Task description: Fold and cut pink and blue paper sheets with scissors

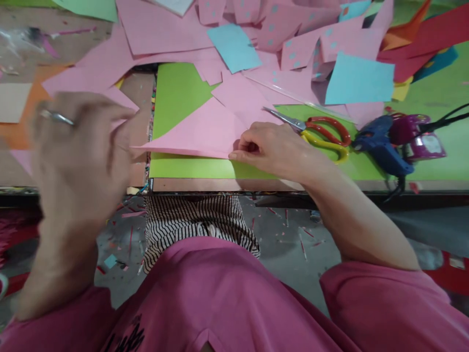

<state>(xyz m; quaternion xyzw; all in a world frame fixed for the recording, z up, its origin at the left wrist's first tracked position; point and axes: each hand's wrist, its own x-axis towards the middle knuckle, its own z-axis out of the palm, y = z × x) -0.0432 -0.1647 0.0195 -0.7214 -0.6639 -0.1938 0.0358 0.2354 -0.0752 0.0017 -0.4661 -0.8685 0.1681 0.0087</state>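
Observation:
A folded pink paper triangle (198,134) lies on a green sheet (176,93) at the table's near edge. My right hand (273,149) presses its fingers closed on the triangle's right corner, pinching the paper down. My left hand (78,146) is raised above the table's left side, blurred by motion, with a ring on one finger; its fingers curl near the triangle's left tip, and I cannot tell whether they hold anything.
Scissors (320,132) with red and yellow handles lie just right of my right hand. A blue and purple glue gun (399,142) with a black cord sits farther right. Many pink, blue, orange and red paper pieces (234,46) cover the table's back. Scraps litter the floor.

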